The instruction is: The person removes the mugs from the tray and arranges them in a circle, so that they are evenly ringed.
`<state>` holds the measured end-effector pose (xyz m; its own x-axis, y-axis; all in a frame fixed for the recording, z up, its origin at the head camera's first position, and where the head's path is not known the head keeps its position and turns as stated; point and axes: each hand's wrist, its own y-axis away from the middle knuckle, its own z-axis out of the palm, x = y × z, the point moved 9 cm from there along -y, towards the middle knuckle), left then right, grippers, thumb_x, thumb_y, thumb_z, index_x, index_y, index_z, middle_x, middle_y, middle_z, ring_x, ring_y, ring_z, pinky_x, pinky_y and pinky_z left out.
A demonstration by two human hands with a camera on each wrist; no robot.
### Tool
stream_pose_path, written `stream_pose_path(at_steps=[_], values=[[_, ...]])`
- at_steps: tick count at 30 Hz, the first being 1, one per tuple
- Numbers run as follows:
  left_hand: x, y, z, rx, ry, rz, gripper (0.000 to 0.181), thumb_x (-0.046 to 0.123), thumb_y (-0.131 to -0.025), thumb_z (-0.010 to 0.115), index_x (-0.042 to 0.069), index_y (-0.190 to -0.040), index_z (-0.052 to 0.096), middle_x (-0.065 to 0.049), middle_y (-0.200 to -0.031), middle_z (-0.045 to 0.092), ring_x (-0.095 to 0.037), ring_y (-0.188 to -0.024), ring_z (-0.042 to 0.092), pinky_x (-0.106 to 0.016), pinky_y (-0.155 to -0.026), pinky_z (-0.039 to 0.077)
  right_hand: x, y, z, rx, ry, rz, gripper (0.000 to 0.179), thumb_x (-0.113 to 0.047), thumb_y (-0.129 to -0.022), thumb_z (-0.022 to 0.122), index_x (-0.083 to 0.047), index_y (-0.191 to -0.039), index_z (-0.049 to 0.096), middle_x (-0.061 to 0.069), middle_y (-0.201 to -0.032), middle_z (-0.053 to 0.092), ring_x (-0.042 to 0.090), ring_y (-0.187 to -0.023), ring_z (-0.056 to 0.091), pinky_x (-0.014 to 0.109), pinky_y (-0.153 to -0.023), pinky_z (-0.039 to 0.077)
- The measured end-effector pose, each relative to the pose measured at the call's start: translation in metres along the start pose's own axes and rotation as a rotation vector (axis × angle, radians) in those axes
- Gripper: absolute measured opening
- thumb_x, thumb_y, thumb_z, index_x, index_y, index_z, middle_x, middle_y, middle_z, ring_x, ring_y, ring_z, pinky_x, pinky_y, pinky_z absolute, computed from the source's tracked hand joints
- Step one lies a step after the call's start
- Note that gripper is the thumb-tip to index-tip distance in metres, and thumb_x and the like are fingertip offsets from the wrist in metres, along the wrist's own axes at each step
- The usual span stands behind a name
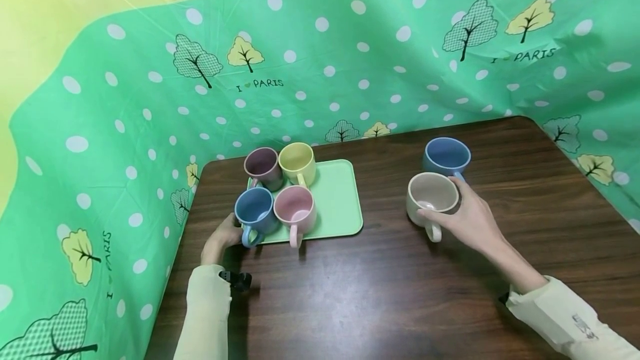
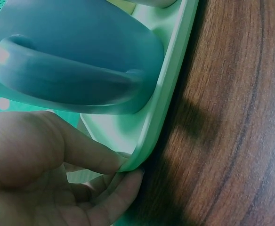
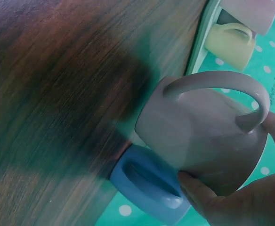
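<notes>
My right hand (image 1: 472,214) holds a beige mug (image 1: 419,204) by its rim, fingers and thumb on opposite sides and the handle toward me. In the right wrist view the base of that mug (image 3: 198,127) shows above the tabletop. Just behind it stands a blue mug (image 1: 446,154). At the left, my left hand (image 1: 224,238) pinches the near left corner of a light green tray (image 1: 337,199); in the left wrist view the thumb lies on the tray rim (image 2: 149,136) with fingers beneath. On the tray sit a purple mug (image 1: 263,166), a yellow mug (image 1: 298,161), a second blue mug (image 1: 256,210) and a pink mug (image 1: 295,207).
The dark wooden table (image 1: 340,293) runs up to a green dotted cloth (image 1: 310,71) at the back and left. The right part of the tray holds no mug. A black strap (image 1: 235,278) is round the left wrist.
</notes>
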<state>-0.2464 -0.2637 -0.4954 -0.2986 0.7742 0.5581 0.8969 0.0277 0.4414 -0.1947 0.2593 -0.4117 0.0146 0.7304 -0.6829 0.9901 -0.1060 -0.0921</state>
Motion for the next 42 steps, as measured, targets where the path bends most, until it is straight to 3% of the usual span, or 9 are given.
stream_pose_path(at_steps=[15,25,37,42], values=[[-0.004,-0.002,0.003,-0.01,0.007,-0.006,0.056,0.006,-0.084,0.049,-0.008,-0.136,0.033,-0.033,-0.138,0.04,-0.039,-0.122,0.039,-0.057,-0.104,0.031,0.021,0.006,-0.016,0.076,0.0,0.048,0.095,-0.052,-0.069,0.079,-0.001,-0.139,0.039,0.024,-0.122,0.05,0.04,-0.107,0.05,0.054,-0.079,0.039],[-0.004,-0.001,0.001,-0.009,0.002,-0.015,0.055,0.006,-0.085,0.048,-0.008,-0.136,0.034,-0.032,-0.136,0.041,-0.038,-0.119,0.041,-0.056,-0.102,0.033,0.031,0.004,-0.027,0.083,0.008,0.063,0.101,-0.051,-0.07,0.079,0.002,-0.142,0.033,0.028,-0.125,0.046,0.043,-0.109,0.047,0.058,-0.08,0.04],[-0.003,-0.001,0.001,-0.013,0.016,-0.004,0.056,0.007,-0.085,0.048,-0.008,-0.137,0.032,-0.032,-0.138,0.039,-0.039,-0.122,0.039,-0.057,-0.104,0.031,0.043,-0.003,-0.033,0.03,0.009,0.077,0.103,-0.05,-0.072,0.078,0.004,-0.144,0.027,0.031,-0.128,0.042,0.046,-0.111,0.045,0.059,-0.079,0.039],[-0.002,-0.001,0.001,-0.007,0.019,0.003,0.05,0.006,-0.084,0.049,-0.009,-0.13,0.037,-0.031,-0.132,0.043,-0.037,-0.116,0.041,-0.054,-0.102,0.034,0.05,-0.005,-0.033,-0.016,-0.001,0.09,0.106,-0.05,-0.074,0.076,0.002,-0.148,0.02,0.033,-0.132,0.039,0.047,-0.113,0.042,0.059,-0.079,0.039]])
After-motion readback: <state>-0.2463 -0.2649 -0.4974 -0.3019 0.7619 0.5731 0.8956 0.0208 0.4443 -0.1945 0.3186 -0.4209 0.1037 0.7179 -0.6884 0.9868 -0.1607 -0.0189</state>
